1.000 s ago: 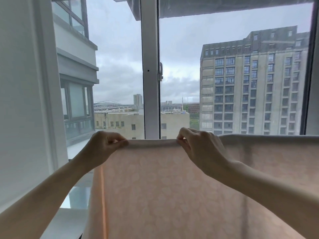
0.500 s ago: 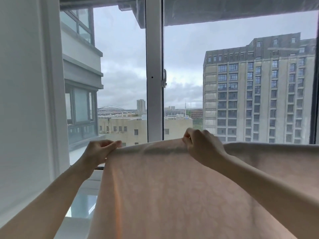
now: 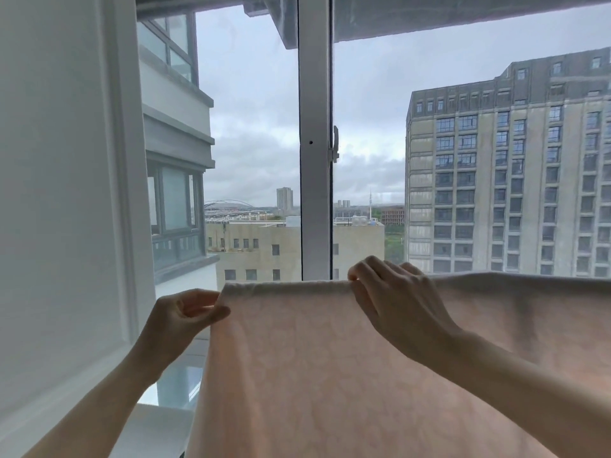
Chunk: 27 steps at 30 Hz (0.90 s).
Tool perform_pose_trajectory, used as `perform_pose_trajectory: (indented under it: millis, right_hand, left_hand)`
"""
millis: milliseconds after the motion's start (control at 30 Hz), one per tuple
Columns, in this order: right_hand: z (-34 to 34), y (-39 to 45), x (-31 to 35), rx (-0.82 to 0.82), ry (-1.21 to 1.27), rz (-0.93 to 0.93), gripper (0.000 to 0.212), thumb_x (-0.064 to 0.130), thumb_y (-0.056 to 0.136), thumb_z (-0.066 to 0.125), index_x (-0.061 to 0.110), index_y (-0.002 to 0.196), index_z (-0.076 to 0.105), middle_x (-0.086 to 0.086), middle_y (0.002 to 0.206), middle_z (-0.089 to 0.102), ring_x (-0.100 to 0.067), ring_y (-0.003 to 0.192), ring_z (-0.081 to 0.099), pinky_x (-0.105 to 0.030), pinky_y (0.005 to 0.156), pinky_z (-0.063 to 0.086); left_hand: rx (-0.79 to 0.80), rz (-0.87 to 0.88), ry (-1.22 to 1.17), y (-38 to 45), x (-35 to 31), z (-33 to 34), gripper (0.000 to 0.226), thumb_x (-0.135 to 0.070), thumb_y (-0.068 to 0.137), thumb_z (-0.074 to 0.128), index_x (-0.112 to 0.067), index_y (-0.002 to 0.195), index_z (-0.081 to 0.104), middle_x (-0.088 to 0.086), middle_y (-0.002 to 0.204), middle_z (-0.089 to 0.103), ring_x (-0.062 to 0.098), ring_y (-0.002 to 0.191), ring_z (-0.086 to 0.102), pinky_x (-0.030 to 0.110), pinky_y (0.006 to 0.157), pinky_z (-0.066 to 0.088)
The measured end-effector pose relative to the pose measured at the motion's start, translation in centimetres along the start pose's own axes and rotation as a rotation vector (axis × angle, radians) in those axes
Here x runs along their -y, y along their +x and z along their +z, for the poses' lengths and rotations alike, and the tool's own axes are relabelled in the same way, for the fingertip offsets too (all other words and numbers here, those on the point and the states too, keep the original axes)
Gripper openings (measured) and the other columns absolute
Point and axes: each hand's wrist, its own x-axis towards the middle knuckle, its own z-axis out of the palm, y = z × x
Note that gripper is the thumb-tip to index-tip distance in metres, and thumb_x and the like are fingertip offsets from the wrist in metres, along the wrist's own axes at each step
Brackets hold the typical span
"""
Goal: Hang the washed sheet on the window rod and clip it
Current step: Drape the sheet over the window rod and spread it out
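Observation:
A pale pink sheet [image 3: 297, 368] with a faint round pattern hangs in front of the window, its folded top edge running level from centre-left to the right border. My left hand [image 3: 185, 312] pinches the sheet's left corner between thumb and fingers. My right hand [image 3: 393, 292] lies over the top edge near the middle, fingers curled on the fold. The rod is hidden under the fabric. No clip is visible.
A white window post [image 3: 314, 143] with a handle [image 3: 335, 143] stands straight behind the sheet. A white wall panel [image 3: 66, 193] fills the left side. A white sill [image 3: 158, 424] lies low on the left. Tall buildings show through the glass.
The view has tilted up and shifted. My left hand has slid to the sheet's left corner, and the top edge between my hands is pulled straighter than before.

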Motion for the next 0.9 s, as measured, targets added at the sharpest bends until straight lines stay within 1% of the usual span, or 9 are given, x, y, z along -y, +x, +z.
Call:
perform_pose_trajectory:
  millis: [133, 233, 300, 433, 533, 633, 733, 800, 900]
  right_hand:
    - [0.4, 1.0, 1.8, -0.004, 0.074, -0.026, 0.008, 0.027, 0.094, 0.056, 0.02, 0.091, 0.053, 0.006, 0.086, 0.055, -0.012, 0.065, 0.055, -0.032, 0.06, 0.05]
    - [0.7, 2.1, 3.1, 0.008, 0.071, 0.002, 0.019, 0.014, 0.087, 0.066, 0.019, 0.084, 0.049, 0.007, 0.075, 0.05, -0.01, 0.054, 0.046, -0.024, 0.049, 0.036]
    - [0.9, 2.6, 3.2, 0.02, 0.071, 0.002, 0.023, 0.012, 0.089, 0.063, 0.019, 0.083, 0.043, 0.007, 0.072, 0.047, -0.01, 0.051, 0.042, -0.024, 0.049, 0.03]
    - [0.0, 4.5, 2.5, 0.02, 0.136, 0.056, 0.021, 0.024, 0.1, 0.046, 0.022, 0.085, 0.033, 0.007, 0.07, 0.048, -0.006, 0.048, 0.034, -0.027, 0.046, 0.022]
    - [-0.1, 5.5, 2.4, 0.019, 0.181, 0.074, 0.018, 0.029, 0.101, 0.043, 0.021, 0.087, 0.036, 0.006, 0.071, 0.053, -0.011, 0.049, 0.039, -0.029, 0.048, 0.03]
    - [0.3, 5.6, 2.3, 0.056, 0.163, 0.062, 0.016, 0.03, 0.101, 0.041, 0.02, 0.089, 0.039, 0.006, 0.074, 0.055, -0.017, 0.054, 0.049, -0.033, 0.055, 0.043]
    - [0.8, 6.4, 1.2, 0.065, 0.182, 0.187, 0.016, 0.028, 0.1, 0.043, 0.021, 0.087, 0.04, 0.005, 0.079, 0.059, -0.021, 0.062, 0.053, -0.033, 0.056, 0.039]
    - [1.4, 6.6, 0.9, 0.164, 0.176, 0.243, 0.015, 0.026, 0.1, 0.044, 0.02, 0.087, 0.042, 0.002, 0.08, 0.061, -0.018, 0.06, 0.051, -0.031, 0.053, 0.034]
    - [1.9, 6.2, 0.9, 0.29, 0.208, 0.288, 0.01, 0.025, 0.097, 0.047, 0.018, 0.09, 0.048, 0.001, 0.076, 0.058, -0.02, 0.065, 0.054, -0.032, 0.058, 0.038]
  left_hand:
    - [-0.028, -0.002, -0.068, 0.3, -0.2, -0.5, 0.007, -0.023, 0.072, 0.073, -0.026, 0.078, 0.076, 0.005, 0.078, 0.074, 0.017, 0.072, 0.071, 0.02, 0.068, 0.055]
    - [-0.054, -0.029, -0.131, 0.8, -0.4, 0.2, 0.008, -0.031, 0.079, 0.069, -0.024, 0.08, 0.071, 0.007, 0.071, 0.071, 0.02, 0.063, 0.059, 0.033, 0.068, 0.049]
    - [-0.075, -0.032, -0.126, 1.1, -0.3, 0.5, 0.007, -0.03, 0.085, 0.066, -0.024, 0.082, 0.069, 0.005, 0.068, 0.068, 0.02, 0.062, 0.052, 0.036, 0.063, 0.043]
    - [-0.125, 0.003, -0.056, 2.5, -1.0, 0.9, 0.013, -0.034, 0.087, 0.063, -0.022, 0.088, 0.065, 0.004, 0.075, 0.07, 0.016, 0.063, 0.055, 0.033, 0.06, 0.043]
    - [-0.129, 0.012, 0.018, 4.2, -2.1, 1.1, 0.015, -0.036, 0.089, 0.062, -0.021, 0.089, 0.063, 0.0, 0.081, 0.07, 0.02, 0.064, 0.058, 0.041, 0.054, 0.051]
    - [-0.109, -0.026, 0.088, 5.4, -2.0, 1.1, 0.005, -0.025, 0.091, 0.063, -0.02, 0.089, 0.063, 0.002, 0.084, 0.07, 0.023, 0.071, 0.061, 0.051, 0.064, 0.056]
    - [-0.013, -0.017, 0.213, 5.3, -0.9, 1.4, 0.011, -0.019, 0.087, 0.069, -0.018, 0.096, 0.062, 0.003, 0.087, 0.067, 0.02, 0.075, 0.064, 0.041, 0.064, 0.057]
    - [0.026, 0.043, 0.346, 5.0, -0.1, 1.8, 0.018, -0.017, 0.086, 0.07, -0.017, 0.101, 0.061, 0.002, 0.092, 0.066, 0.02, 0.083, 0.064, 0.034, 0.067, 0.058]
    - [-0.039, 0.05, 0.202, 4.1, 0.3, 2.0, 0.011, -0.017, 0.093, 0.06, -0.01, 0.099, 0.064, 0.004, 0.089, 0.069, 0.022, 0.086, 0.067, 0.029, 0.072, 0.056]
